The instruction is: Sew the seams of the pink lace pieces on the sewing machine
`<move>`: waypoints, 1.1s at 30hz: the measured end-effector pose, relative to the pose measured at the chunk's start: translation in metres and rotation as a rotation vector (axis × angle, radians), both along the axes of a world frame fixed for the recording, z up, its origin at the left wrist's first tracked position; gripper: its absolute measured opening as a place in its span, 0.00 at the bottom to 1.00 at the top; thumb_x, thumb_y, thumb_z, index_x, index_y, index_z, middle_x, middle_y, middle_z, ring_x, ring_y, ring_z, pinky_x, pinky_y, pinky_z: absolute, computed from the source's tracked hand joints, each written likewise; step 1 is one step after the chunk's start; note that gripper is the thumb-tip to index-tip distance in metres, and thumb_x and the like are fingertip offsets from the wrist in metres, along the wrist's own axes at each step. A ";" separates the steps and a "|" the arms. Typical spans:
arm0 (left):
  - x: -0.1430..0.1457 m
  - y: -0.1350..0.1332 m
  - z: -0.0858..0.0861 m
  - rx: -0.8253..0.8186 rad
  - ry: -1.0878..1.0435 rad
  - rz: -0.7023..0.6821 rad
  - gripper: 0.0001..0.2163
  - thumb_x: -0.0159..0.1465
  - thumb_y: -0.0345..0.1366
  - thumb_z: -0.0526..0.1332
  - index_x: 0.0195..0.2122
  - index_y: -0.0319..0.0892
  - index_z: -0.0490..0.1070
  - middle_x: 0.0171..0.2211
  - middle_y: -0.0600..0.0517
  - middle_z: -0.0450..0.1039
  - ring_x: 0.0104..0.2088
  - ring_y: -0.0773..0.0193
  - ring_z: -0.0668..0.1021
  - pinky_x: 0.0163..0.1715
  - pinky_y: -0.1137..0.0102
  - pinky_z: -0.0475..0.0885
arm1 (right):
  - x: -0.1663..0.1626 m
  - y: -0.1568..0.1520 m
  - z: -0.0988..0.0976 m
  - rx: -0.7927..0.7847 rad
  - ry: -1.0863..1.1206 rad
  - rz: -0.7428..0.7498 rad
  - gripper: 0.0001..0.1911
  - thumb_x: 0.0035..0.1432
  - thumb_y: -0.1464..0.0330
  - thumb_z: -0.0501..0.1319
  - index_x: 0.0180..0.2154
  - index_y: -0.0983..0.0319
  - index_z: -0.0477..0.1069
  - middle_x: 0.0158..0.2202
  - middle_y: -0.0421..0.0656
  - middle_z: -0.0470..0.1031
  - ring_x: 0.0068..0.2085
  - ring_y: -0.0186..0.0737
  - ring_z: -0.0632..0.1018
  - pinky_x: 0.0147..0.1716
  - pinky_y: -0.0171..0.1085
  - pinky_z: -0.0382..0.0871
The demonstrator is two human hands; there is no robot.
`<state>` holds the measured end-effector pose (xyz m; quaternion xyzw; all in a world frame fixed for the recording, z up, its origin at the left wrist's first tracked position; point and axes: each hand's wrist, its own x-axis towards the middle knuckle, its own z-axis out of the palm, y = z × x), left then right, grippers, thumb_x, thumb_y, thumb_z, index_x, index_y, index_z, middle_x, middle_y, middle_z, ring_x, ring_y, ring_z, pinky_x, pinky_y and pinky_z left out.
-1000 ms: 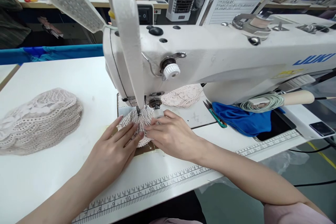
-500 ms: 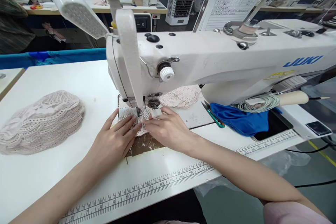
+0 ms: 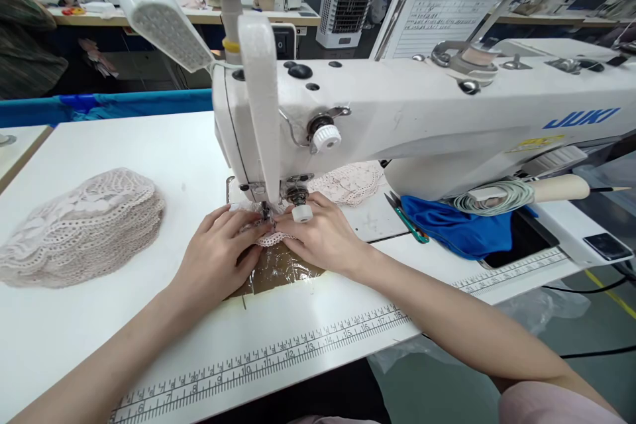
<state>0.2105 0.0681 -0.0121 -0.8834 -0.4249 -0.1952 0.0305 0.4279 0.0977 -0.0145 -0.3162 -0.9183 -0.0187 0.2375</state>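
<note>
**Both hands press lace under the needle**

The left hand lies flat on the small lace piece, fingers spread and pinning it to the counter; its grip is released, pressing down without closing round the lace. The right hand mirrors it from the other side, fingertips on the lace's edge, its grip released too. The lace sits right under the needle of the white sewing machine, with brown tape showing just beneath it. To the left, well apart, rests a stack of lace pieces. Behind the machine's foot lies another lace piece. To the right sit green-handled snips beside a blue cloth. A printed ruler runs along the counter's near edge.
</note>
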 end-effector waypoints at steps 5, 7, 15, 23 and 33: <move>0.002 0.008 0.005 -0.301 -0.247 0.052 0.12 0.67 0.39 0.54 0.41 0.46 0.77 0.44 0.49 0.74 0.46 0.58 0.74 0.46 0.58 0.70 | -0.002 0.000 0.004 -0.200 0.124 -0.125 0.10 0.62 0.70 0.58 0.39 0.61 0.78 0.31 0.40 0.80 0.34 0.39 0.75 0.42 0.40 0.65; 0.003 0.010 0.009 -0.401 -0.305 0.075 0.14 0.68 0.42 0.52 0.38 0.47 0.77 0.44 0.50 0.74 0.46 0.59 0.74 0.47 0.58 0.70 | -0.003 0.000 0.006 -0.243 0.133 -0.170 0.09 0.62 0.69 0.58 0.38 0.61 0.79 0.31 0.41 0.79 0.33 0.39 0.75 0.40 0.39 0.66; 0.001 0.002 0.014 -0.351 -0.239 0.027 0.15 0.69 0.43 0.51 0.39 0.49 0.78 0.45 0.50 0.74 0.47 0.58 0.73 0.46 0.57 0.70 | 0.001 -0.004 0.005 -0.228 0.141 -0.065 0.10 0.62 0.70 0.58 0.38 0.58 0.79 0.31 0.38 0.80 0.35 0.37 0.76 0.43 0.40 0.66; 0.004 -0.025 0.004 0.241 0.169 -0.091 0.14 0.64 0.29 0.59 0.51 0.41 0.73 0.49 0.49 0.77 0.53 0.52 0.74 0.57 0.52 0.63 | 0.004 -0.015 0.004 -0.004 0.087 0.094 0.13 0.61 0.75 0.55 0.35 0.62 0.78 0.38 0.40 0.82 0.40 0.39 0.77 0.48 0.43 0.65; 0.005 -0.023 0.004 0.171 0.194 -0.051 0.15 0.66 0.30 0.55 0.54 0.43 0.70 0.50 0.49 0.76 0.55 0.52 0.74 0.60 0.49 0.60 | 0.002 -0.013 0.004 0.031 0.091 0.086 0.13 0.61 0.77 0.53 0.33 0.63 0.77 0.35 0.41 0.82 0.39 0.38 0.78 0.48 0.40 0.65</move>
